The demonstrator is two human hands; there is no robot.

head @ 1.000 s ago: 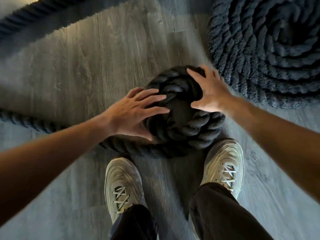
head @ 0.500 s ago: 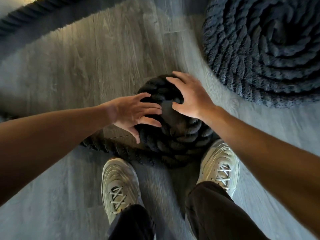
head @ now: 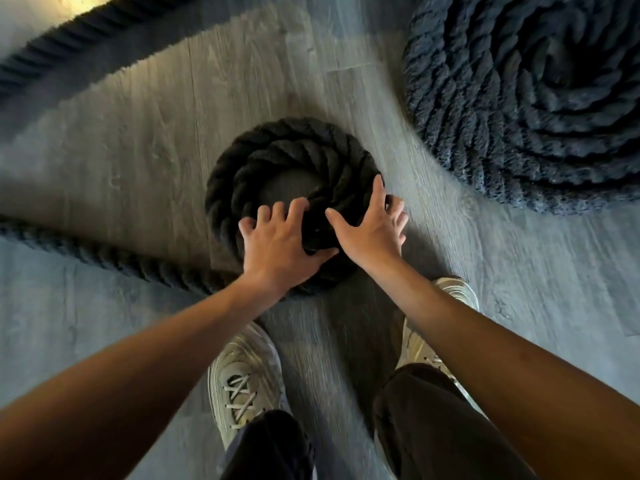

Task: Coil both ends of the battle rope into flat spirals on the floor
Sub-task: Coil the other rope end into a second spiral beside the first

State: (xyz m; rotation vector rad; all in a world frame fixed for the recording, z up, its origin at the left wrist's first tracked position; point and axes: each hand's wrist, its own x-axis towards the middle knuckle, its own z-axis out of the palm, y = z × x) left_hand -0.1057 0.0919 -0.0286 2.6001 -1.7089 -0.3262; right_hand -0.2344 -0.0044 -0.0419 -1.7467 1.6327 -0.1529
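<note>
Beside finished spiral point(head: 540, 98), small coil point(head: 291, 161) under both hands, shoes point(head: 246, 379) behind

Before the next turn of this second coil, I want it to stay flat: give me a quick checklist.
1. Both hands on the small coil: left hand and right hand rest on its near edge: ok.
2. Small coil flat: appears flat: ok.
3. Loose rope feeds in from the left, unkinked: ok.
4. Gap to the finished large coil: apart: ok.
5. Shoes off the rope: apart, but close: ok.
6. Rope end at centre: cannot tell.
</note>
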